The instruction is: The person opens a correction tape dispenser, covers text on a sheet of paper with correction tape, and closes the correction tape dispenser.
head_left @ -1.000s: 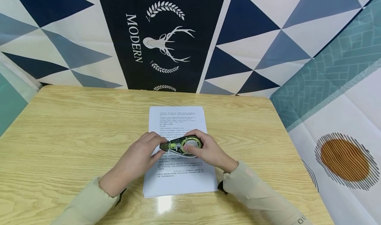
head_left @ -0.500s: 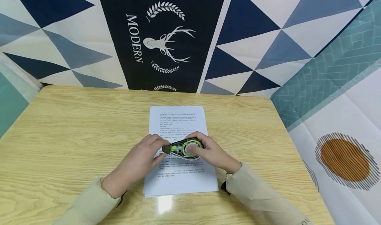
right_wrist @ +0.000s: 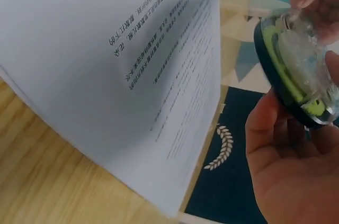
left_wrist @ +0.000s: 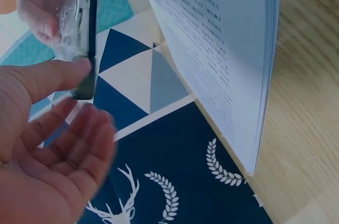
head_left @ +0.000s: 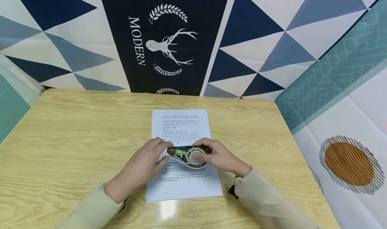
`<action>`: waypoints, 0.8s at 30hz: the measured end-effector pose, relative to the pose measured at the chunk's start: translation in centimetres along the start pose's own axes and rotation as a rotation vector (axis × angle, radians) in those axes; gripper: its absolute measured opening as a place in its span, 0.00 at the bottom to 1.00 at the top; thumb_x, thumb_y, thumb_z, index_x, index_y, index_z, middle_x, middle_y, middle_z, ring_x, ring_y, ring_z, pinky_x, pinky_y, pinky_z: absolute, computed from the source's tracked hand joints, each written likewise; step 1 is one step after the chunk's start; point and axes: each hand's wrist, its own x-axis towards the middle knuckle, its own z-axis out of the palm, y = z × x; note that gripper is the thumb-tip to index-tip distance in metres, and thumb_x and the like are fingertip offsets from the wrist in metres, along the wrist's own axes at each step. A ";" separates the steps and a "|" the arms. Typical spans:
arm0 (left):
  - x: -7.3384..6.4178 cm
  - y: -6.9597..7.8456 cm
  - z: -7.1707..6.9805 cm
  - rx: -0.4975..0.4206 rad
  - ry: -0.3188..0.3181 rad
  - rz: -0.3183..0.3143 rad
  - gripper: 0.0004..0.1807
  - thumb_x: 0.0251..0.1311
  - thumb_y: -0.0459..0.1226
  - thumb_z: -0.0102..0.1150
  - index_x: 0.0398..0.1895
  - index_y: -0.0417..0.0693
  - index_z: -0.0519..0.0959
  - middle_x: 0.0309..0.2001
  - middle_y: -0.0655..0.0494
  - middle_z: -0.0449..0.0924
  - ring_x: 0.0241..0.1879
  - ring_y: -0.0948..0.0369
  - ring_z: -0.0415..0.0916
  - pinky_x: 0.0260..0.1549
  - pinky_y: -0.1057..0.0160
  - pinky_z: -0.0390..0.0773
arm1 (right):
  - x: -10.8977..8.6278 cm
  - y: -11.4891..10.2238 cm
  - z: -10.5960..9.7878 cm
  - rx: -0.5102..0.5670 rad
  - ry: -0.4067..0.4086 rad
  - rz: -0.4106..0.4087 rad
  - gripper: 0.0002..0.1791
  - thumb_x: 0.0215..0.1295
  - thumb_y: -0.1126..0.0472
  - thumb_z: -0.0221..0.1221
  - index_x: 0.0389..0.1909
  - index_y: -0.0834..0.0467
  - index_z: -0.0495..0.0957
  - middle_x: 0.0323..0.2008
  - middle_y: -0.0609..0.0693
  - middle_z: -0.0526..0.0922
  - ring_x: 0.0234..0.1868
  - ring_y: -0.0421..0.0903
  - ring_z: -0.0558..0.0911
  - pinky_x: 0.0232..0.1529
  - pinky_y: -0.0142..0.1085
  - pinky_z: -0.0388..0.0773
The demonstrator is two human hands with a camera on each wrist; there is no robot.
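Note:
A correction tape dispenser (head_left: 191, 157) with a clear body, green gears and a dark tip cap is held above the printed paper stack (head_left: 184, 188). My right hand (head_left: 225, 159) grips its wide end, the thumb on the round clear wheel. At the other end, my left hand (head_left: 142, 163) pinches the dark cap (head_left: 171, 151) between thumb and forefinger. In the left wrist view the left thumb (left_wrist: 63, 75) lies against the cap, the other fingers loosely bent below it. The right wrist view shows the dispenser (right_wrist: 288, 65) tilted, apart from the page.
The paper stack lies near the middle of a wood-grain table (head_left: 90, 131). Behind it hangs a patterned cloth (head_left: 163, 47) with a deer head, and another cloth (head_left: 347, 161) hangs along the right side.
Both hands have shifted slightly right and toward the body with the dispenser. Its wide end has swung a little lower in the head view. The paper stack stays in place.

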 end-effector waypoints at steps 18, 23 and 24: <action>0.5 -2.3 1.3 0.050 -0.106 -0.232 0.15 0.52 0.37 0.64 0.41 0.37 0.79 0.34 0.51 0.77 0.35 0.56 0.71 0.37 0.60 0.75 | -2.6 6.3 -7.0 0.148 0.379 0.342 0.32 0.65 0.44 0.54 0.63 0.60 0.64 0.45 0.51 0.72 0.40 0.38 0.72 0.40 0.28 0.74; 0.8 -2.6 1.8 0.046 -0.146 -0.249 0.14 0.53 0.37 0.63 0.40 0.38 0.79 0.33 0.52 0.77 0.33 0.57 0.70 0.34 0.62 0.74 | -3.0 7.6 -8.0 0.238 0.443 0.394 0.34 0.67 0.45 0.51 0.65 0.64 0.59 0.46 0.48 0.70 0.39 0.32 0.73 0.40 0.24 0.76; 0.8 -2.6 1.8 0.047 -0.152 -0.250 0.13 0.53 0.36 0.62 0.40 0.38 0.79 0.33 0.52 0.77 0.33 0.58 0.70 0.34 0.62 0.74 | -3.0 7.9 -8.1 0.253 0.456 0.406 0.34 0.68 0.45 0.51 0.65 0.64 0.59 0.46 0.48 0.69 0.39 0.31 0.73 0.40 0.23 0.76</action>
